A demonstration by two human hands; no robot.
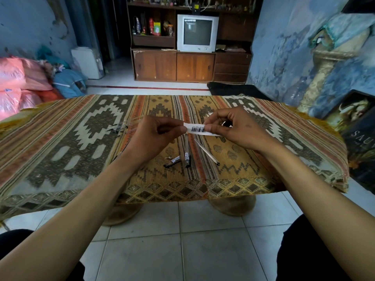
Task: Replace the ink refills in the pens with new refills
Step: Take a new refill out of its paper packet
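- Holding a white barcode label (199,130) between them, both hands hover above the middle of the table (60,138), which is covered by a patterned woven cloth (233,179).
- The left hand (156,136) has its fingers curled in, with thumb and forefinger pinching the left end of the label.
- The right hand (237,128) is also curled, its thumb and fingertips pinching the right part of the label just past the barcode; something small and shiny shows inside its fingers, too hidden to tell what it is.
- The label looks like part of a thin clear wrapper, but whether a refill is inside it cannot be told.
- Under the hands, on the cloth, lies a clear pen barrel (186,153) pointing toward the person, its dark printed end nearest the table's front edge.
- Just left of that end lies a short dark pen piece (172,161) at a slant, with a tiny metal part (168,157) beside it.
- To the right of the barrel a thin silvery refill (207,152) lies diagonally, its dark tip toward the front right, apart from the barrel.
- Further left on the cloth, a small dark bundle (119,129) lies near the left hand, too blurred to name.
- Beyond the table stand a wooden cabinet (174,65) holding an old television (197,33), and pink bags (18,82) are piled at the left on the tiled floor (182,250).
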